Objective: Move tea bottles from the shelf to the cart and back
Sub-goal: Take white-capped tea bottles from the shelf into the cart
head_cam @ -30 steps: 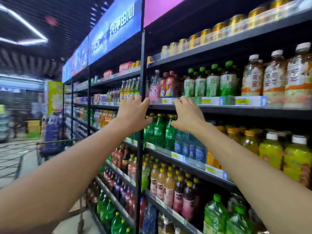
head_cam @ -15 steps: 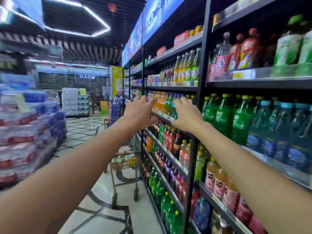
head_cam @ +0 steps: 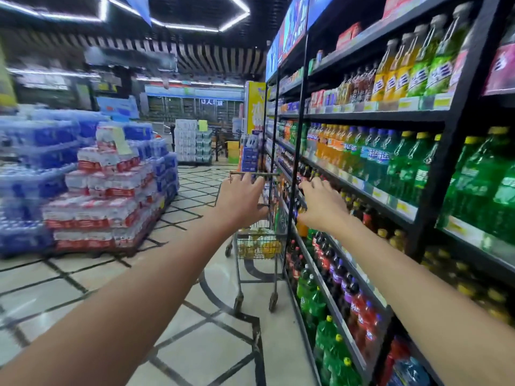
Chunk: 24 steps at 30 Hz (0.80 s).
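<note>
Cart, one, beside shelf, left hand and right hand both spread, empty

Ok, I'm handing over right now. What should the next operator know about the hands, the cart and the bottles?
Left hand: fingers spread, holding nothing, stretched toward the cart.
Right hand: fingers spread, holding nothing, out in front of the shelf.
The cart stands ahead beside the shelf. Yellowish items lie in its basket, too blurred to name.
Done: apparently some load is in the cart.
Left: probably reach the cart and return bottles to the shelf.
</note>
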Each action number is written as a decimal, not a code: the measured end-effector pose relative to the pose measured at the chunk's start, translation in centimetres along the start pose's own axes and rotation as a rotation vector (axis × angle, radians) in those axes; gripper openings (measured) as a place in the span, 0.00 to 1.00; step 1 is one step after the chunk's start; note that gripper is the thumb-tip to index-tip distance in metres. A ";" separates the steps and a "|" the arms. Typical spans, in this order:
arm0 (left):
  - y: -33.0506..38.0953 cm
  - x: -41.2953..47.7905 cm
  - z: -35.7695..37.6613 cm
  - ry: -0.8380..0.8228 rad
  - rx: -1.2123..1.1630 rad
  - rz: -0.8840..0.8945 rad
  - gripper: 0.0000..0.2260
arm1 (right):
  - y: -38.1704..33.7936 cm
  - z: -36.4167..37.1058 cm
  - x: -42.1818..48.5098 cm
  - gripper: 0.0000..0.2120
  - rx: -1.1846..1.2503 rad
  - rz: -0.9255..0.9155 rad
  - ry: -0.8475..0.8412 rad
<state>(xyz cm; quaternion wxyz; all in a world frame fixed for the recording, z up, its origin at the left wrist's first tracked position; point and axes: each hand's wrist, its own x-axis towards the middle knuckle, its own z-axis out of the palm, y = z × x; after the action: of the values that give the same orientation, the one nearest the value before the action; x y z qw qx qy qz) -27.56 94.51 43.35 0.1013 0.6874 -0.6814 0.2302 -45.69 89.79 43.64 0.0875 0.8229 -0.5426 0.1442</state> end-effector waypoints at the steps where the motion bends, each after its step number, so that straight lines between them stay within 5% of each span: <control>1: -0.7 0.5 1.0 0.000 -0.001 -0.008 0.32 | -0.4 1.0 1.0 0.36 0.008 -0.008 -0.011; 24: -18.5 16.1 22.0 -0.112 -0.070 0.004 0.29 | -9.1 18.7 23.9 0.34 0.043 0.050 -0.158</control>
<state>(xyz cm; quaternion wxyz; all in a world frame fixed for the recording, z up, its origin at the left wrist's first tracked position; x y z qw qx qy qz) -6.04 71.11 34.66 0.0863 0.6937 -0.6951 0.1675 -25.86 67.05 34.09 0.0231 0.8196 -0.5649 0.0928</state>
